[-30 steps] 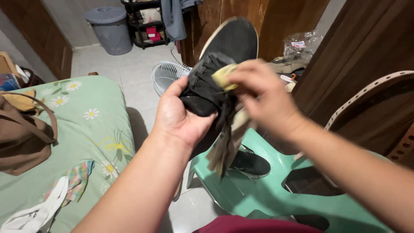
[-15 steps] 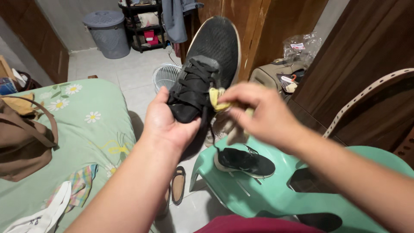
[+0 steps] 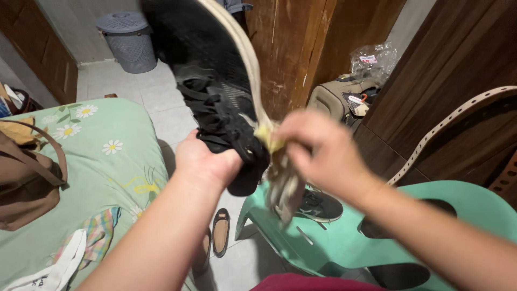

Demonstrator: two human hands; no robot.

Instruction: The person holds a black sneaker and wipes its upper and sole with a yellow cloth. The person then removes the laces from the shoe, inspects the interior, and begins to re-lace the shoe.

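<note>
Black sneaker (image 3: 215,81) is being held up mid-frame, over the floor btwn the bed (image 3: 107,156) at left and the green chair (image 3: 334,237) at right, long axis running from heel near the wrist up to far-left toe. Left hand (image 3: 207,161) is clamping the heel. Right hand (image 3: 318,148), blurry, is pinching a yellowish rag (image 3: 266,137) against the pale sole edge, just right of the left hand. Mesh upper's looking dusty.

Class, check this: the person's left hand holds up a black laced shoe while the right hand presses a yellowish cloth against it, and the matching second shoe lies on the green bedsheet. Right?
Not quite. The second shoe lies on the green plastic chair, not the bedsheet, as the head view shows. The left hand does hold the black laced shoe, and the right hand presses the yellowish cloth against it.
</note>
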